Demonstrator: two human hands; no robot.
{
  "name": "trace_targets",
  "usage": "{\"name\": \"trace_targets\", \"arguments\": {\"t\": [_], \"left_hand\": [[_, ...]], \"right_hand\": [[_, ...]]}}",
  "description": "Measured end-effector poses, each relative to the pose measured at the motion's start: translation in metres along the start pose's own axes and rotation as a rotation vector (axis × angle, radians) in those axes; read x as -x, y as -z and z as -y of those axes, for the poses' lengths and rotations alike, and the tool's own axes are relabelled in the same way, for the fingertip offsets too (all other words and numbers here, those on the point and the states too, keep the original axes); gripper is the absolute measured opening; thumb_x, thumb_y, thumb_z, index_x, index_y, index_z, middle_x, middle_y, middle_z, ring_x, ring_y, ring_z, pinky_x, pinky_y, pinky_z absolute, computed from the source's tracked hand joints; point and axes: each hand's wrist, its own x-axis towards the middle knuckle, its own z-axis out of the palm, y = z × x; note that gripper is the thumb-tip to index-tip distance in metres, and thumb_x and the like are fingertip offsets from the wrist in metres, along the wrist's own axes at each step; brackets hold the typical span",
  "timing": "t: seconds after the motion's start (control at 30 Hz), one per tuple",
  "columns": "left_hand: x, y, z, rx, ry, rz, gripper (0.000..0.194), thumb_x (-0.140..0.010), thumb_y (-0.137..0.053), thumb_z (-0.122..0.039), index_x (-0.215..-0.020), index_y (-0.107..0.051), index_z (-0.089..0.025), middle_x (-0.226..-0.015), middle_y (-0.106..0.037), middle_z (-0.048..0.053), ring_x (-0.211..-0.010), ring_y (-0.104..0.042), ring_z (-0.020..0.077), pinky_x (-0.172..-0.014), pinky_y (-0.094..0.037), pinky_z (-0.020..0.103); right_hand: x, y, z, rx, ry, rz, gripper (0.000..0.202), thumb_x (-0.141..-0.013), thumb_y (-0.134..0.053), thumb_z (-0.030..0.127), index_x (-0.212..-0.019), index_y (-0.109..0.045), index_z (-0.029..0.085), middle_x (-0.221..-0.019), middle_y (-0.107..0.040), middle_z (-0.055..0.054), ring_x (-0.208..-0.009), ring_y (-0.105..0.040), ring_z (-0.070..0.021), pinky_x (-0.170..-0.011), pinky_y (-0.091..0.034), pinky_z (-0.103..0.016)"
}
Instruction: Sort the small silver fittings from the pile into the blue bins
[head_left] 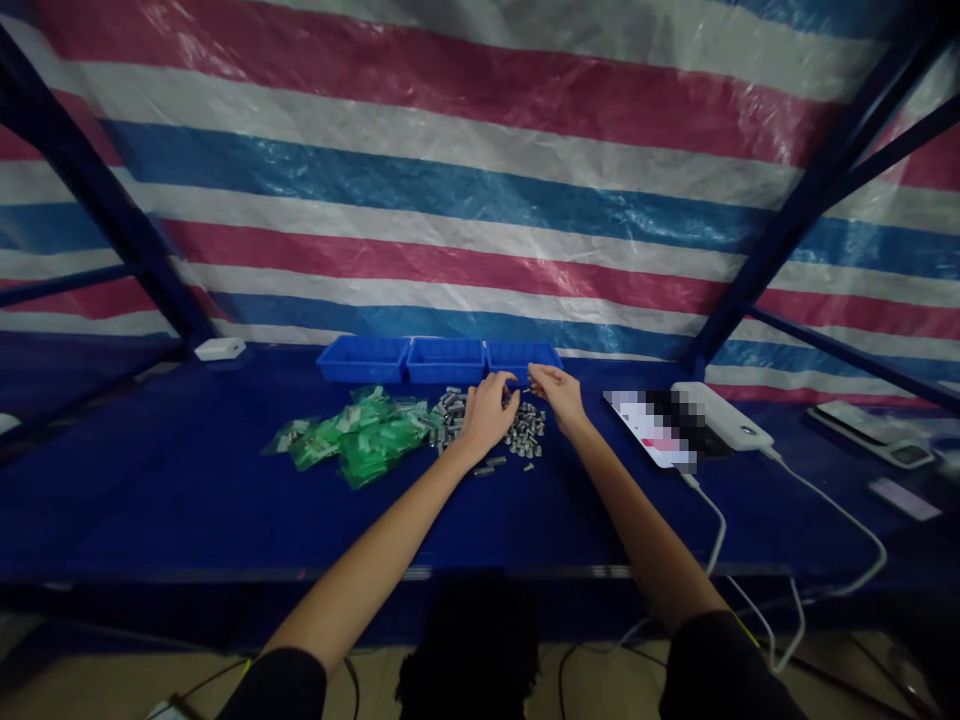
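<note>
A heap of small silvery metal parts (526, 432) lies on the dark-blue worktop (210, 500), partly hidden by the left hand (489, 412), grip loosely spread; whether the right hand (558, 394) pinches anything I cannot tell. Behind the heap, blue plastic bins (446, 370); left, green plastic packets (381, 438); right, a flat lit-screen device (639, 422).

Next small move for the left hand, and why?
Probably pinch one of the small metal parts: the left hand is right at them, thumb and fingers apart. Whether the right hand holds anything is too small to tell.
</note>
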Motion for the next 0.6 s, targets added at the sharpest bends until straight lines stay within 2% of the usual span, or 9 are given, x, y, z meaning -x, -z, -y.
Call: {"name": "trace_targets", "arguments": {"t": [0.1,0.23,0.33,0.43,0.5,0.6], "left_hand": [[0.001,-0.001,0.001,-0.062,0.041,-0.009,0.018,-0.083,-0.048,-0.022,-0.100,-0.054,-0.020,-0.087,-0.059,0.003,-0.086,-0.055,0.0192,-0.081,-0.035,0.034],[0.000,0.000,0.004,-0.067,0.116,-0.041,0.017,-0.081,-0.049,-0.021,-0.098,-0.055,-0.020,-0.087,-0.058,0.004,-0.087,-0.054,0.0201,-0.083,-0.033,0.035],[0.000,0.000,0.005,-0.061,0.142,-0.067,0.016,-0.081,-0.050,-0.020,-0.096,-0.055,-0.020,-0.087,-0.059,0.004,-0.088,-0.054,0.0203,-0.083,-0.033,0.035],[-0.001,0.001,0.006,-0.064,0.171,-0.073,0.014,-0.080,-0.050,-0.021,-0.093,-0.055,-0.020,-0.087,-0.060,0.004,-0.088,-0.054,0.0211,-0.082,-0.033,0.036],[-0.001,0.001,0.006,-0.063,0.188,-0.067,0.014,-0.080,-0.050,-0.021,-0.093,-0.056,-0.020,-0.087,-0.060,0.005,-0.088,-0.054,0.0216,-0.082,-0.033,0.036],[0.000,0.001,0.006,-0.061,0.183,-0.051,0.014,-0.080,-0.050,-0.021,-0.093,-0.056,-0.020,-0.087,-0.060,0.004,-0.087,-0.054,0.0216,-0.082,-0.032,0.037]], "right_hand": [[-0.006,0.007,-0.001,0.016,0.002,-0.079,0.036,-0.057,-0.074,0.041,-0.081,-0.067,0.015,-0.067,-0.067,-0.002,-0.058,-0.060,-0.0115,-0.060,-0.050,-0.024],[-0.010,0.014,0.000,0.080,-0.034,-0.095,0.034,-0.058,-0.074,0.038,-0.082,-0.068,0.014,-0.071,-0.069,-0.004,-0.064,-0.063,-0.0142,-0.063,-0.052,-0.026],[-0.011,0.016,0.003,0.079,0.046,0.054,0.046,-0.064,-0.070,0.039,-0.104,-0.064,0.017,-0.095,-0.070,-0.007,-0.087,-0.065,-0.0182,-0.075,-0.052,-0.028],[-0.012,0.016,0.006,0.107,0.212,0.222,0.055,-0.070,-0.066,0.038,-0.122,-0.053,0.023,-0.122,-0.059,-0.006,-0.107,-0.058,-0.0183,-0.087,-0.048,-0.030],[-0.012,0.017,0.005,0.213,0.283,0.258,0.047,-0.073,-0.063,0.035,-0.117,-0.058,0.022,-0.122,-0.059,-0.006,-0.105,-0.059,-0.0189,-0.090,-0.047,-0.032],[-0.012,0.023,-0.002,0.501,0.372,0.266,0.025,-0.075,-0.060,0.029,-0.097,-0.069,0.019,-0.101,-0.069,-0.005,-0.095,-0.063,-0.0206,-0.086,-0.048,-0.034]]}}
